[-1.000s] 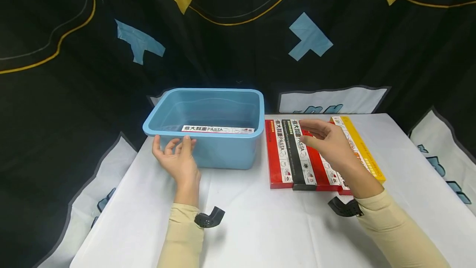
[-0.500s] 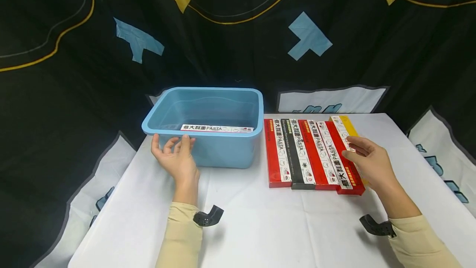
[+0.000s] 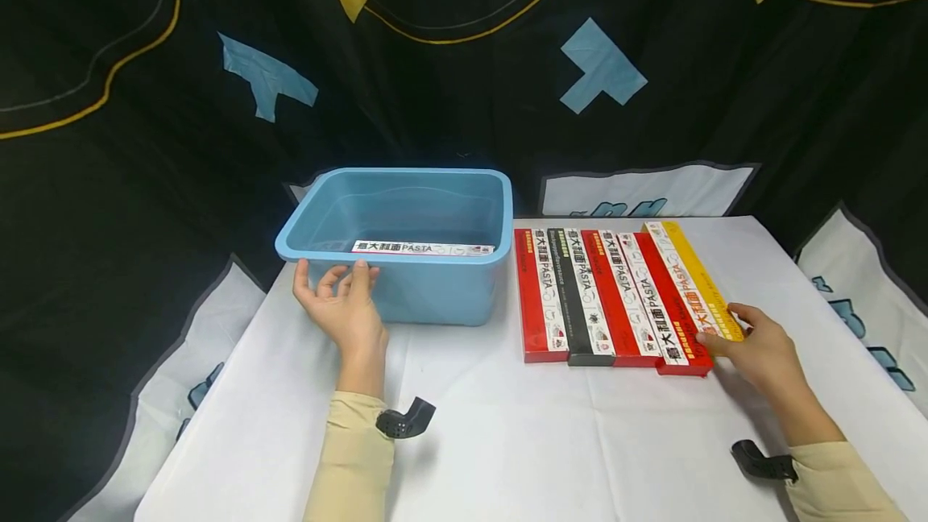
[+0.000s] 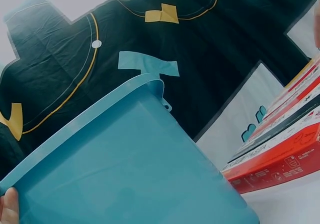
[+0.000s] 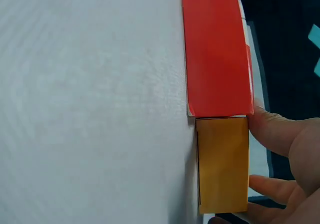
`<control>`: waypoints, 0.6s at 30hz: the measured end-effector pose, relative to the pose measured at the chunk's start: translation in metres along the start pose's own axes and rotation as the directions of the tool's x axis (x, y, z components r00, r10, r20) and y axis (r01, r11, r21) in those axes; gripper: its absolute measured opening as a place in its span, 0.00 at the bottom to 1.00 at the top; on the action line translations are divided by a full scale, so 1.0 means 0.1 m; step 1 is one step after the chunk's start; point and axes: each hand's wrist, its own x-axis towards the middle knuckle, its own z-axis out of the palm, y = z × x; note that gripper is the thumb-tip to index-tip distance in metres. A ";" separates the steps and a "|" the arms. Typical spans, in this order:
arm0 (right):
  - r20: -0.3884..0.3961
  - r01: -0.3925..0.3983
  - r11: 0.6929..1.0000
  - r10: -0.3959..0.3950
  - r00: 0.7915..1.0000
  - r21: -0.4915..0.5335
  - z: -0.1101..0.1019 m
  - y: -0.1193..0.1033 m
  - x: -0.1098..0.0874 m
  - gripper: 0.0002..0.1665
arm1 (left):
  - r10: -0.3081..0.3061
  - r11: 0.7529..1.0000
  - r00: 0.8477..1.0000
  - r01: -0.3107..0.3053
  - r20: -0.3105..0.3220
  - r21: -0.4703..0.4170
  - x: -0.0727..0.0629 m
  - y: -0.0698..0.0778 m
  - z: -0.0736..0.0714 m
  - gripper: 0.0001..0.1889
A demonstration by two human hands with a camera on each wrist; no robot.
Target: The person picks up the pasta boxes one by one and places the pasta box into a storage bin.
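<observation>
In the head view a blue plastic tub [image 3: 449, 288] stands at the table's back left. A pasta box [image 3: 406, 248] lies inside it. My left hand [image 3: 344, 308] touches the tub's front wall just under the rim, fingers bent; its fingertips [image 4: 10, 204] show at the left wrist view's edge. At the right, my right hand [image 3: 772, 357] holds the near end of a yellow pasta box [image 3: 692, 280], thumb on one side and fingers on the other. The right wrist view shows this box's yellow end [image 5: 222, 164] beside a red box [image 5: 217, 53].
Left of the yellow box, several pasta boxes lie side by side, with red ones [image 3: 532, 296] and a black one [image 3: 576, 296] among them. White cloth covers the table [image 3: 507, 441]. A dark curtain [image 3: 449, 103] hangs behind.
My right hand has moved right and nearer, from above the middle boxes to the near end of the yellow box. The left hand stays at the tub.
</observation>
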 end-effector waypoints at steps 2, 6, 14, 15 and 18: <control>0.009 -0.015 1.000 0.015 1.000 0.009 -0.01 0.04 0.01 0.60 | 0.000 1.000 1.000 0.000 -0.001 0.000 0.00 0.00 0.00 0.43; 0.014 -0.022 1.000 0.022 1.000 0.001 -0.06 0.04 0.04 0.57 | 0.009 1.000 1.000 -0.009 0.003 -0.019 0.00 0.00 0.01 0.43; 0.032 -0.015 0.982 0.022 0.999 -0.190 -0.06 0.05 0.13 0.52 | -0.004 1.000 1.000 0.004 -0.012 -0.002 0.01 0.03 0.02 0.43; 0.028 -0.017 0.979 0.023 0.999 -0.203 -0.05 0.06 0.13 0.52 | -0.010 1.000 1.000 0.010 -0.015 0.003 0.00 0.03 0.01 0.43; -0.009 -0.026 0.977 0.024 1.000 -0.211 -0.04 0.10 0.12 0.52 | -0.024 1.000 0.999 0.024 -0.022 0.001 -0.01 0.02 0.01 0.43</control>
